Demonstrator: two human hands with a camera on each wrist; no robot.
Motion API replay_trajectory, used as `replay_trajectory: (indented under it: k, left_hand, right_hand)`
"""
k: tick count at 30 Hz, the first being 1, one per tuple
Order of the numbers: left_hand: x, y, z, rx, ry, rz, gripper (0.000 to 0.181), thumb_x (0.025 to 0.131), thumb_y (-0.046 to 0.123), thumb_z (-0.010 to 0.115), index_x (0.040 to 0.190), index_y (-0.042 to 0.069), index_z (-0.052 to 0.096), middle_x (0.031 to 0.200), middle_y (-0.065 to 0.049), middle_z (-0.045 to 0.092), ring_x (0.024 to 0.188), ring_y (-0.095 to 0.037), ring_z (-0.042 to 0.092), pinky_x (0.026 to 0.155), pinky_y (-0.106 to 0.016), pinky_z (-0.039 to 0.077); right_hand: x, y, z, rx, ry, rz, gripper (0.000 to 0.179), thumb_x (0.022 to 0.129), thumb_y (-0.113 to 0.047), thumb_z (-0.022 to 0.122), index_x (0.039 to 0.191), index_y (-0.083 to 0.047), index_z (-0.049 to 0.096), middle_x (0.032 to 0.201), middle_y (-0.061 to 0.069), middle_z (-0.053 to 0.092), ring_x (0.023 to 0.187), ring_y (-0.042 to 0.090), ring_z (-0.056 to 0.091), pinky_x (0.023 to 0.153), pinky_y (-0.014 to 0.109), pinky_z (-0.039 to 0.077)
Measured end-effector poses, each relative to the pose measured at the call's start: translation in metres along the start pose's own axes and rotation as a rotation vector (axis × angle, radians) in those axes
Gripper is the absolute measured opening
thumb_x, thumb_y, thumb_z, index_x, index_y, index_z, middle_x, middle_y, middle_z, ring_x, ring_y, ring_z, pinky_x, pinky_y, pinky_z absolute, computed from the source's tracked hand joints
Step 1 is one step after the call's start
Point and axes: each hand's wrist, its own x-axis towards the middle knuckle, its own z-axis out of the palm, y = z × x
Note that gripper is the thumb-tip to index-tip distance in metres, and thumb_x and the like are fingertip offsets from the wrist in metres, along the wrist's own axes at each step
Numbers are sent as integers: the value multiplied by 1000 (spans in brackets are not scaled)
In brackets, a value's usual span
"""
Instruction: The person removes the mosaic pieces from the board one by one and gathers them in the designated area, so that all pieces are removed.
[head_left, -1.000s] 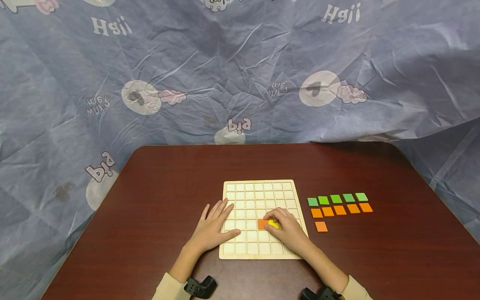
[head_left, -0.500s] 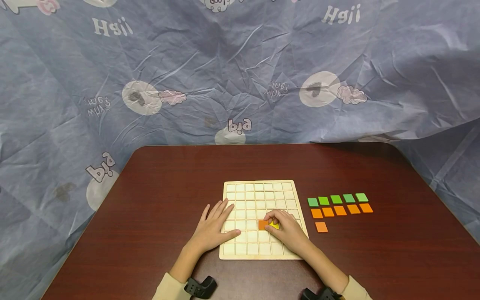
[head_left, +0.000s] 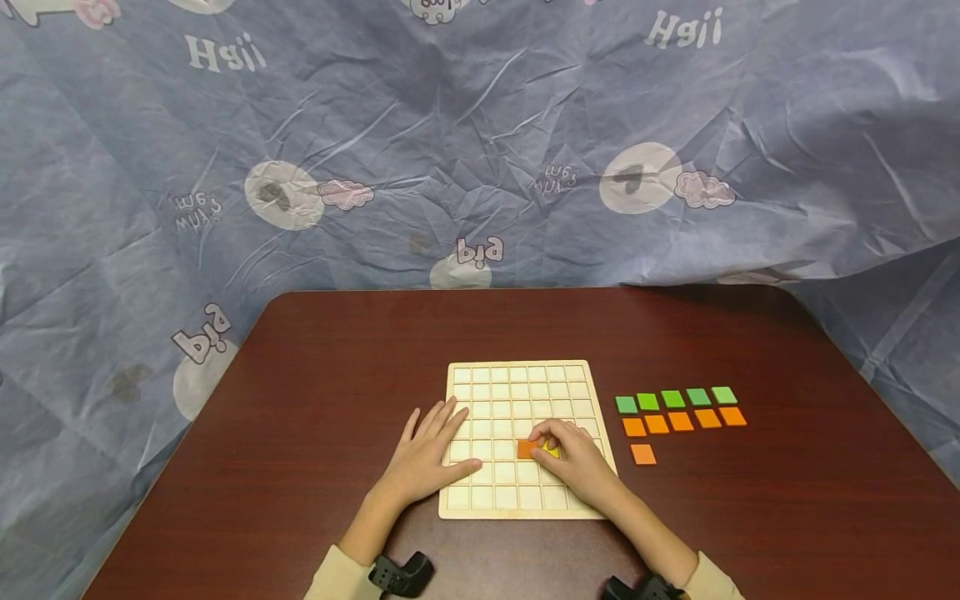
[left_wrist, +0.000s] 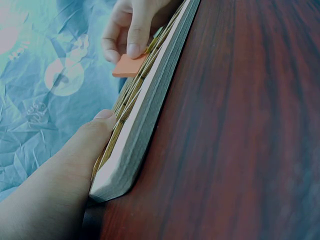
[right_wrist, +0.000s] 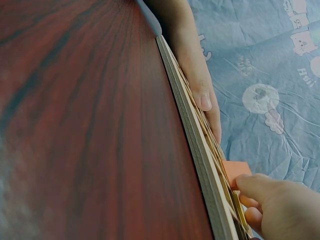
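A pale wooden grid board [head_left: 482, 498] lies on the table. My left hand [head_left: 422, 463] rests spread on its left side, fingers straight and the thumb [left_wrist: 95, 132] along the near part. In my right hand [head_left: 576, 460] an orange square tile [head_left: 526, 449] is pinched between thumb and fingers. The left wrist view shows this orange tile [left_wrist: 129, 66] standing out above the board's cells, and the right wrist view has it [right_wrist: 236, 171] tipped at the thumb's tip. Partly covered by the right fingers is a yellow tile [head_left: 552, 452] on the board, just right of the orange one.
Right of the board lie a row of green tiles [head_left: 672, 398] and a row of orange tiles [head_left: 680, 421]. A single lighter orange tile [head_left: 642, 454] lies nearer. The dark red-brown table [head_left: 337, 375] backs onto a grey-blue printed cloth [head_left: 420, 167].
My right hand and the orange tile have edged very slightly right, with a little more of the yellow tile covered. The left hand stays where it was.
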Motion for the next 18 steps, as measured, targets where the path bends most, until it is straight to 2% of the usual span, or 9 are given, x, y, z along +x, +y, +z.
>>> replay_trajectory:
  k: [4, 9, 18]
  left_hand:
    - [0, 0, 1, 0, 0, -2, 82, 80, 68, 44, 146, 27, 20, 154, 3, 12, 142, -18, 11, 113, -49, -1]
    - [0, -1, 0, -1, -1, -1, 81, 80, 68, 43, 146, 27, 19, 154, 3, 11, 142, -17, 11, 113, -48, -1]
    - [0, 0, 0, -6, 7, 10, 81, 80, 68, 44, 146, 26, 21, 154, 2, 13, 142, -18, 12, 113, -49, 0]
  right_hand:
    - [1, 1, 0, -14, 1, 7, 14, 78, -14, 70, 88, -22, 63, 86, -12, 56, 83, 6, 49, 75, 25, 42]
    - [0, 3, 0, -52, -6, 13, 14, 78, -16, 70, 90, -22, 67, 92, -10, 57, 95, 12, 52, 83, 33, 43]
    - [-2, 7, -5, -112, -8, -6, 14, 80, -17, 68, 94, -20, 68, 93, -10, 55, 92, 10, 51, 78, 29, 44]
